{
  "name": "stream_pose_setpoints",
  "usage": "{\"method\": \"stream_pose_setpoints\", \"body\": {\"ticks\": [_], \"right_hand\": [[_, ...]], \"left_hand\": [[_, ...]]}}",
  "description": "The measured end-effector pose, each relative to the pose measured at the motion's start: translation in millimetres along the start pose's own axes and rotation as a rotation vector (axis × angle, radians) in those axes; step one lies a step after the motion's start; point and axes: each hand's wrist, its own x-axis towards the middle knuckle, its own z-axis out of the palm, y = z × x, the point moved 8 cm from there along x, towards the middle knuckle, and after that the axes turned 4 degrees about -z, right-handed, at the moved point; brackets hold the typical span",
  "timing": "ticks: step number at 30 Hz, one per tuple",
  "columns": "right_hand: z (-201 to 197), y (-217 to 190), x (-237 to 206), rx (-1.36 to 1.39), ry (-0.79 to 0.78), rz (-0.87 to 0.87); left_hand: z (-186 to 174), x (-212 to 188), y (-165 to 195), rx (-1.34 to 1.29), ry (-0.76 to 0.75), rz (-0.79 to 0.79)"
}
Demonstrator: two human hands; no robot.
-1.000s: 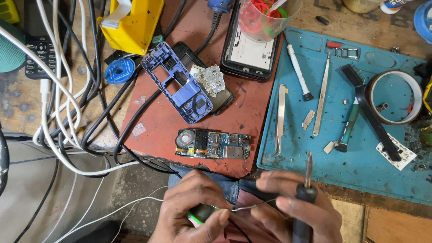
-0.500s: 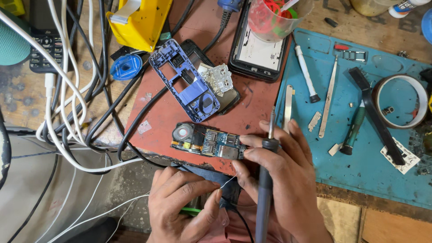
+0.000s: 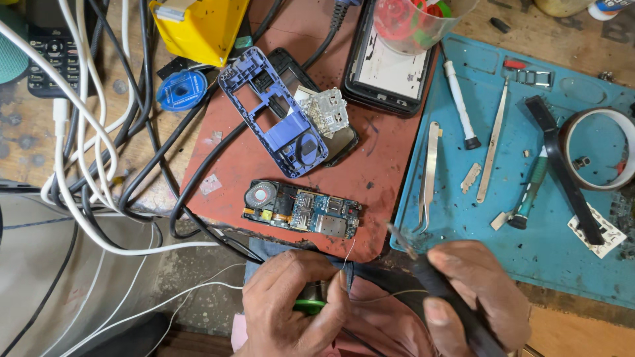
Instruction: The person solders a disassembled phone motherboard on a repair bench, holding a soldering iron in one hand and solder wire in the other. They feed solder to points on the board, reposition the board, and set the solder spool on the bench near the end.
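My left hand point(image 3: 291, 304) is closed around a small green spool point(image 3: 309, 305), and a thin solder wire point(image 3: 348, 254) rises from its fingers. My right hand point(image 3: 473, 294) grips a dark soldering iron point(image 3: 450, 297) whose tip point(image 3: 395, 233) points up-left, just right of the phone circuit board point(image 3: 301, 210). The board lies on the red mat point(image 3: 291, 112), apart from both hands. A blue phone frame point(image 3: 274, 112) lies above it, beside a small metal keypad part point(image 3: 327, 111) on a dark phone panel.
A blue work mat point(image 3: 549, 258) on the right carries tweezers point(image 3: 430, 175), a screwdriver point(image 3: 458, 104), a metal pry tool point(image 3: 493, 149), a green-handled tool point(image 3: 529, 192) and a tape roll point(image 3: 595, 158). Tangled white and black cables point(image 3: 92, 158) fill the left. A yellow device point(image 3: 198, 26) and a black phone shell point(image 3: 387, 69) sit at the top.
My right hand pulled the iron back from the board toward the lower right and tilted it. My left hand stays low on the spool.
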Motion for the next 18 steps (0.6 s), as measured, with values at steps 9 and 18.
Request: {"method": "stream_pose_setpoints", "body": {"ticks": [9, 18], "right_hand": [[8, 9, -5, -0.254, -0.238, 0.013], [13, 6, 2, -0.301, -0.290, -0.018]], "left_hand": [[7, -1, -13, -0.107, -0.072, -0.244], [8, 0, -15, -0.093, -0.106, -0.286]]}}
